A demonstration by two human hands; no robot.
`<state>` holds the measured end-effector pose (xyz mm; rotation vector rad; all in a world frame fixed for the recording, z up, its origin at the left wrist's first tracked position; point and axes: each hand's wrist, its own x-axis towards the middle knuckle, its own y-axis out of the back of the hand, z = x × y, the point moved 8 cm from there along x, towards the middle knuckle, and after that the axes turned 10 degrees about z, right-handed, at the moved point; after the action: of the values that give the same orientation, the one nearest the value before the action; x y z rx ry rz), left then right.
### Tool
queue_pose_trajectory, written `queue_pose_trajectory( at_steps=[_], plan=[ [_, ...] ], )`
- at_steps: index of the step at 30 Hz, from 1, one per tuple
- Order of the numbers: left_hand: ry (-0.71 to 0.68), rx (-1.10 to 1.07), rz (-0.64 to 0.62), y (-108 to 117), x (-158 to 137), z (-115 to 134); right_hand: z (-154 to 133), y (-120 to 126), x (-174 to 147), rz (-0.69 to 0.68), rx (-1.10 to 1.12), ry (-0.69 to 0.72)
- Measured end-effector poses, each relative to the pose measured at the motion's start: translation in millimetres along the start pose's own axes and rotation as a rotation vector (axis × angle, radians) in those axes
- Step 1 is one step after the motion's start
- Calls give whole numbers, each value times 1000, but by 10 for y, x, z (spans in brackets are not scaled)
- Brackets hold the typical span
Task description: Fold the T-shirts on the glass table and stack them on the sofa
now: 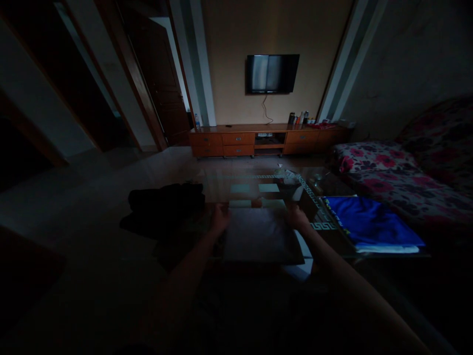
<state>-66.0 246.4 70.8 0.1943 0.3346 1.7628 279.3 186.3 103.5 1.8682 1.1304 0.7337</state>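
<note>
A dark grey, flat rectangular piece (260, 234), which looks like folded cloth, is in front of me over the glass coffee table (218, 182). My left hand (220, 218) is closed at its far left corner. At the far right corner my right hand (296, 217) is closed on it too. Dim light hides the exact finger positions. A white sheet or flat box (303, 264) shows from beneath its right side. To the left lies a black heap of cloth (162, 207). A folded blue garment (373, 222) with a white edge rests on the right of the table.
Crumpled clear plastic (286, 175) lies at the table's far side. A floral sofa (380, 160) stands on the right. Beyond are a wooden TV cabinet (238, 145) with bottles (295, 118), a wall television (272, 74) and a wooden door (158, 79).
</note>
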Motion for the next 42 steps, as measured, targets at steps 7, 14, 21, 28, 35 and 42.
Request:
queue_pose_trajectory(
  at_steps=[7, 14, 21, 28, 35, 42],
  plan=[
    [-775, 646, -208, -426, -412, 213, -674, -496, -359, -3, -286, 509],
    [-703, 809, -250, -457, -303, 14, -331, -685, -216, -81, -312, 459],
    [-884, 920, -160, -715, -517, 305, -768, -744, -389, 87, -364, 633],
    [-868, 860, -247, -840, -562, 227, -816, -1006, -428, -50, -278, 670],
    [-780, 866, -198, -581, -385, 102, -197, -748, -64, -110, -255, 432],
    [-909, 920, -32, -518, -530, 423, -452, -432, -222, 168, -325, 490]
  ],
)
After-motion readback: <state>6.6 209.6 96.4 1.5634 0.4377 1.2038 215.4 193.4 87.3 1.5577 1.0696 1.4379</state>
